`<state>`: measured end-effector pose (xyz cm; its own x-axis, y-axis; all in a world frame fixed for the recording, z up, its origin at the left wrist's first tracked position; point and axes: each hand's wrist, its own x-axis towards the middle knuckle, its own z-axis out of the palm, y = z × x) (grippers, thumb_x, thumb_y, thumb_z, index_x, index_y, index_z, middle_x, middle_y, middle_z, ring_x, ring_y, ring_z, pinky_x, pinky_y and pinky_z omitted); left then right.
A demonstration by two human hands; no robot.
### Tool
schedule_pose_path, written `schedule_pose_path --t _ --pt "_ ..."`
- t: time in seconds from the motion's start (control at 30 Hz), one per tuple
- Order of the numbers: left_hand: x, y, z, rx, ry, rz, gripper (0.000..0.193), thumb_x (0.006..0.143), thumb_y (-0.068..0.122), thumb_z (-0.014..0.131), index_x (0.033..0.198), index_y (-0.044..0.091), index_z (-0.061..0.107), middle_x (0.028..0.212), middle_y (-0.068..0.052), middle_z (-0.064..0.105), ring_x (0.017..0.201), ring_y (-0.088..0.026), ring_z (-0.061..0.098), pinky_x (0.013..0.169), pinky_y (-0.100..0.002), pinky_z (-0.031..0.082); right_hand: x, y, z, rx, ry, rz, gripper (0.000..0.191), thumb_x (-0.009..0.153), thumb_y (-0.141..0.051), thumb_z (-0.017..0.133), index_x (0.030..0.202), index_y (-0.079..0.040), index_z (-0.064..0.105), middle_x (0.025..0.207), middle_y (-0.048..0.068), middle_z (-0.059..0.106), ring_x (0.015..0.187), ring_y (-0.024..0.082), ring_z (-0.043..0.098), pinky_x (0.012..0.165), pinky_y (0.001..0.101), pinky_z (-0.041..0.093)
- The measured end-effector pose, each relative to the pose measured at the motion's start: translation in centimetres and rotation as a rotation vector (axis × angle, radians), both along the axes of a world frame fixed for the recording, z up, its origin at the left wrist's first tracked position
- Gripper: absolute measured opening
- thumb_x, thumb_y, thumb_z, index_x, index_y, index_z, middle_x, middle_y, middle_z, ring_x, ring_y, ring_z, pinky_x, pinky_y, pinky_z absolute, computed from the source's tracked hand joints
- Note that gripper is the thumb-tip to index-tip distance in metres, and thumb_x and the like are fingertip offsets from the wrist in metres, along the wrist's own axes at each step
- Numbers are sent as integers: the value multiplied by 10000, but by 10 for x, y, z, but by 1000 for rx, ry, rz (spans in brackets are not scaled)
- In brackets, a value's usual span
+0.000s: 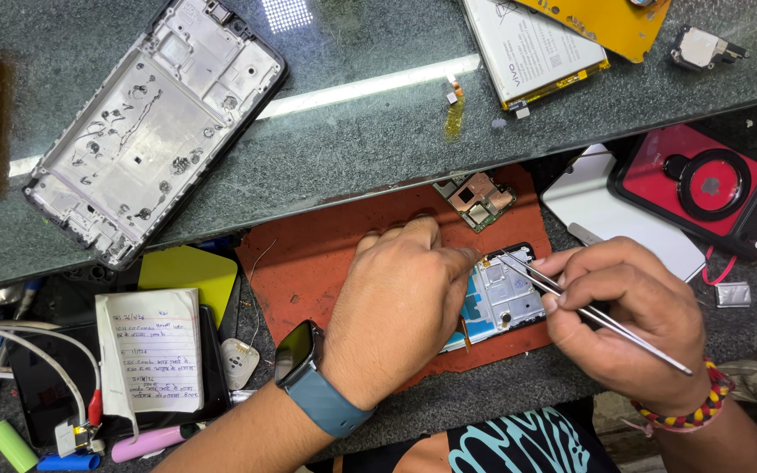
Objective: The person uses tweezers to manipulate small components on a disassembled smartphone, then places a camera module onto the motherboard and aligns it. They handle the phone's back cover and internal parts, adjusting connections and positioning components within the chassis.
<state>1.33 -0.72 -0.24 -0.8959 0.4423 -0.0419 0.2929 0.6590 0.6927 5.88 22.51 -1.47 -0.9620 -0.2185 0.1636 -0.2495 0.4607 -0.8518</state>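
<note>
Down at a cluttered repair bench, a person's left hand (400, 298), a blue-strapped watch (304, 368) on its wrist, lies palm-down over an opened phone (505, 293), its fingers curled and pressed along the phone's upper edge to steady it on a rust-red mat (308, 254). Just to the right of that grip, the right hand (628, 315) pinches a pair of metal tweezers (589, 311) between thumb and fingers; the tweezers' tips are closed together and touch the phone's exposed top corner, right beside the left fingertips. A small circuit board (479, 200) rests on the mat just above both hands. Well beyond the left hand, up on the grey glass counter (370, 140), lies a bare silver phone frame (155, 123), with a battery (532, 48) farther right. A red phone (716, 188) sits above the right hand, and a handwritten note (151, 350) lies left of the watch.
</note>
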Motion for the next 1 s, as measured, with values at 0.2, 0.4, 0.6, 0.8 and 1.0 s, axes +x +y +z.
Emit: schedule_pose_path --t 0.2,0.4,0.6,0.8,1.0 --pt "2 0 0 4 57 -17 193 853 148 677 983 96 809 822 -132 614 837 -318 631 738 -465 467 -5 -7 8 141 159 74 173 787 50 687 915 -50 627 1075 135 661 1141 315 707 1076 481 560" --pt "0 -2 -1 -14 48 -37 182 852 151 683 975 97 806 814 -132 614 823 -312 641 733 -464 472 -8 -12 14 301 221 69 167 799 48 699 931 -48 661 1105 147 696 1189 343 687 1037 429 559" --pt "-2 -3 -1 12 -5 -15 182 872 155 676 990 104 805 819 -126 630 821 -307 656 765 -463 489 -5 -14 13 139 160 -75 161 810 59 701 941 8 623 1076 163 646 1119 280 708 979 379 605" --pt "-2 -3 -1 19 2 -13 181 864 156 678 981 110 807 824 -128 633 829 -313 657 769 -469 486 -3 -7 5 65 29 20 184 784 45 781 796 -45 621 951 94 705 1002 235 783 835 303 650" --pt "-3 -3 -3 8 -16 -13 174 867 159 677 974 104 803 811 -126 632 816 -310 655 758 -465 483 -2 -6 3 107 13 42 193 752 24 800 765 -52 624 909 84 702 986 236 786 796 291 656"
